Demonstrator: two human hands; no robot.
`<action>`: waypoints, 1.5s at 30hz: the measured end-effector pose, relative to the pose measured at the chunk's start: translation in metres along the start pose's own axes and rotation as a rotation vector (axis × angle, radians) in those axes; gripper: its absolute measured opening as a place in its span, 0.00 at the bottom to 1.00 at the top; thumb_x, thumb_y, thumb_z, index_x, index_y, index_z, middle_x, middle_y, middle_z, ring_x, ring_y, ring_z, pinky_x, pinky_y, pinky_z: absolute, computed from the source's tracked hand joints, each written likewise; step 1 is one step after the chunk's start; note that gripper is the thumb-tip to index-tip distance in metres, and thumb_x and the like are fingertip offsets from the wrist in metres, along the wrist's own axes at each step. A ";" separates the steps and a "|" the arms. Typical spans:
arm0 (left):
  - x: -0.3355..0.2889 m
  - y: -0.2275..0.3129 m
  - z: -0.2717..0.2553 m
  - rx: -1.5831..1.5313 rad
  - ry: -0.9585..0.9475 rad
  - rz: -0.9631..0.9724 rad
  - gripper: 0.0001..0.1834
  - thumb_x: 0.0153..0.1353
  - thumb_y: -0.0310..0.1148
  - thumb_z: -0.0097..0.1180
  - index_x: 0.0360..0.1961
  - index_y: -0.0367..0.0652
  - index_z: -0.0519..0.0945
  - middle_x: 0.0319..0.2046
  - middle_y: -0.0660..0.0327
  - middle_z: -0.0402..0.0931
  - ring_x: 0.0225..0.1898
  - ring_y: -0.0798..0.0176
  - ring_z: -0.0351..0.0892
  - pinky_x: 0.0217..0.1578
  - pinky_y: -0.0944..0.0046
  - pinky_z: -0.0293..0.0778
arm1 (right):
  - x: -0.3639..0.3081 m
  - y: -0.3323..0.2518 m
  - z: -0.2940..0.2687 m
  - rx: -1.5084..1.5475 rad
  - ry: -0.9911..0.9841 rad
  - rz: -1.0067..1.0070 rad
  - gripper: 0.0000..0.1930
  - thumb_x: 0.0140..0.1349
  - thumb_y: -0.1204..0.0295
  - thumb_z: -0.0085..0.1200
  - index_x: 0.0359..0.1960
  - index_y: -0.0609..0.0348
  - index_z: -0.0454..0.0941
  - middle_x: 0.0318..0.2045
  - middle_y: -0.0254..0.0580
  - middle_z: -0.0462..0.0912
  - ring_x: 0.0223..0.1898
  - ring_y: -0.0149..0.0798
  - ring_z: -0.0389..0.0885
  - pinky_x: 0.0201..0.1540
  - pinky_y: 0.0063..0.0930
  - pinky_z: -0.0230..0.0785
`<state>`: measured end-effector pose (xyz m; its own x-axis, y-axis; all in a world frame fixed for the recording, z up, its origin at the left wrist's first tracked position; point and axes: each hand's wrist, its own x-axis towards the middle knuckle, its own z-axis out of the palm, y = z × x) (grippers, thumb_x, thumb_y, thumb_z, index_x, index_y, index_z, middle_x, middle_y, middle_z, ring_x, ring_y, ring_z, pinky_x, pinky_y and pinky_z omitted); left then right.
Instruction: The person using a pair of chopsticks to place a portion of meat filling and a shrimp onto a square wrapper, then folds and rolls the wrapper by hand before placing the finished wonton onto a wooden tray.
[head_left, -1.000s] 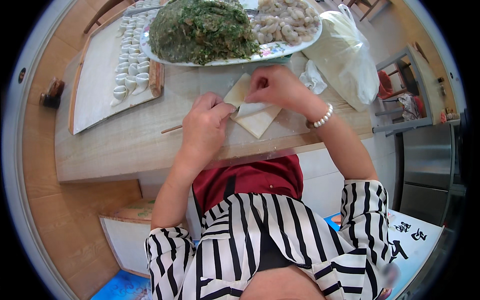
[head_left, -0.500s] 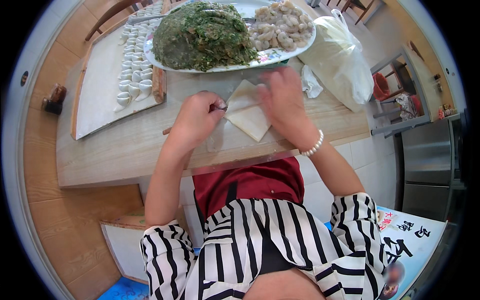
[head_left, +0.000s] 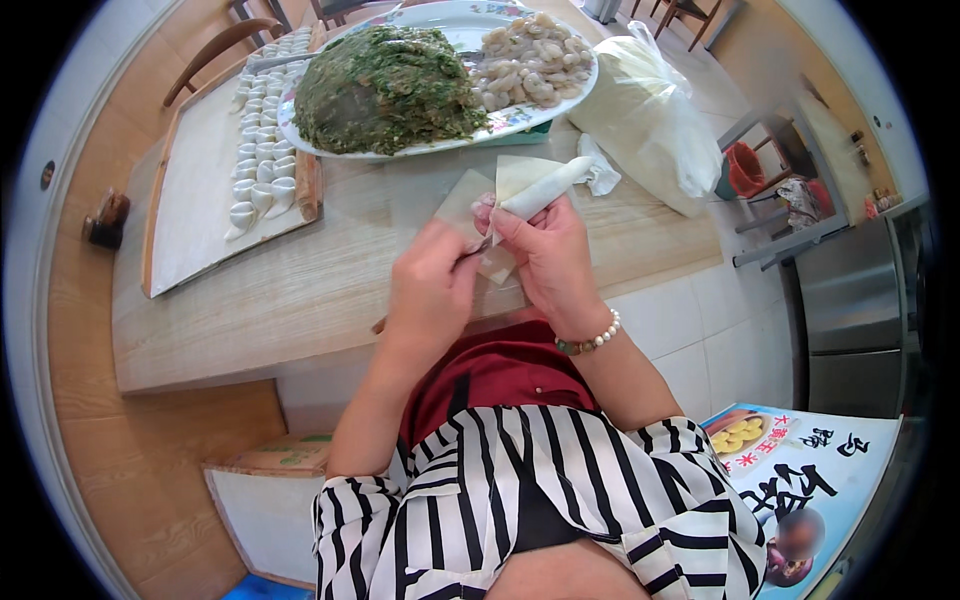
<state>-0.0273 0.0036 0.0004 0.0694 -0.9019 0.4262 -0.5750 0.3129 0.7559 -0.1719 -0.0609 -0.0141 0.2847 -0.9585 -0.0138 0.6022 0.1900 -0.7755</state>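
Observation:
My right hand (head_left: pixel 555 255), raised over the near part of the table, holds a pale dough wrapper (head_left: pixel 540 185) that curls into a roll along its upper side. My left hand (head_left: pixel 435 285) is closed around a thin tool, perhaps a filling spatula (head_left: pixel 483 246), whose tip touches or nearly touches the wrapper by the right fingers. A brown end, likely its handle, shows below the left wrist. Other flat wrappers (head_left: pixel 462 195) lie on the table beneath both hands, partly hidden. Just beyond is a large floral platter (head_left: pixel 540 116) with green minced filling (head_left: pixel 390 90) and peeled shrimp (head_left: pixel 530 60).
On the left lies a wood-edged tray (head_left: pixel 190 210) with rows of folded dumplings (head_left: pixel 265 170). A full white plastic bag (head_left: pixel 650 120) and a crumpled white tissue (head_left: pixel 598 168) sit at the right. The table's front edge (head_left: pixel 250 375) runs close to my body.
My right hand has lifted a wrapper off the table and turned palm up with it. My left hand has moved right and nearer, bringing the tool to the wrapper.

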 end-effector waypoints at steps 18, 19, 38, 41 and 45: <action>-0.016 0.006 0.009 -1.325 0.350 -0.550 0.13 0.72 0.36 0.60 0.43 0.34 0.79 0.28 0.64 0.74 0.20 0.75 0.62 0.13 0.75 0.53 | -0.023 -0.014 -0.011 -0.034 -0.096 0.123 0.14 0.72 0.69 0.59 0.52 0.66 0.80 0.46 0.39 0.84 0.44 0.29 0.82 0.46 0.22 0.80; -0.014 0.009 0.010 -1.294 0.359 -0.561 0.13 0.72 0.36 0.60 0.41 0.35 0.79 0.28 0.64 0.74 0.20 0.75 0.61 0.13 0.75 0.53 | -0.023 -0.013 -0.014 -0.030 -0.041 0.101 0.10 0.68 0.70 0.63 0.45 0.65 0.83 0.39 0.37 0.86 0.38 0.27 0.83 0.40 0.20 0.79; 0.017 0.003 -0.028 -1.095 0.319 -0.705 0.08 0.67 0.28 0.63 0.33 0.37 0.78 0.22 0.68 0.71 0.17 0.79 0.60 0.14 0.74 0.51 | -0.009 -0.020 -0.014 -1.026 -0.570 -0.857 0.14 0.59 0.84 0.57 0.46 0.58 0.82 0.38 0.43 0.83 0.35 0.42 0.82 0.35 0.28 0.75; 0.024 0.004 -0.034 -1.113 0.259 -0.726 0.08 0.66 0.29 0.65 0.34 0.36 0.78 0.23 0.67 0.72 0.17 0.79 0.61 0.13 0.75 0.50 | -0.001 -0.027 -0.014 -1.146 -0.652 -1.033 0.16 0.55 0.81 0.61 0.45 0.52 0.84 0.41 0.40 0.84 0.44 0.41 0.82 0.42 0.30 0.75; 0.024 -0.002 -0.042 -1.136 0.153 -0.687 0.07 0.66 0.28 0.64 0.34 0.37 0.79 0.24 0.66 0.74 0.17 0.78 0.62 0.14 0.75 0.53 | 0.002 -0.041 0.006 -1.275 -0.637 -1.325 0.12 0.53 0.76 0.64 0.39 0.46 0.84 0.43 0.36 0.84 0.54 0.38 0.78 0.54 0.35 0.70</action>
<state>0.0100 -0.0062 0.0297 0.2028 -0.9565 -0.2099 0.6007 -0.0478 0.7981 -0.1914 -0.0696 0.0210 0.5393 -0.0815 0.8381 -0.0961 -0.9948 -0.0349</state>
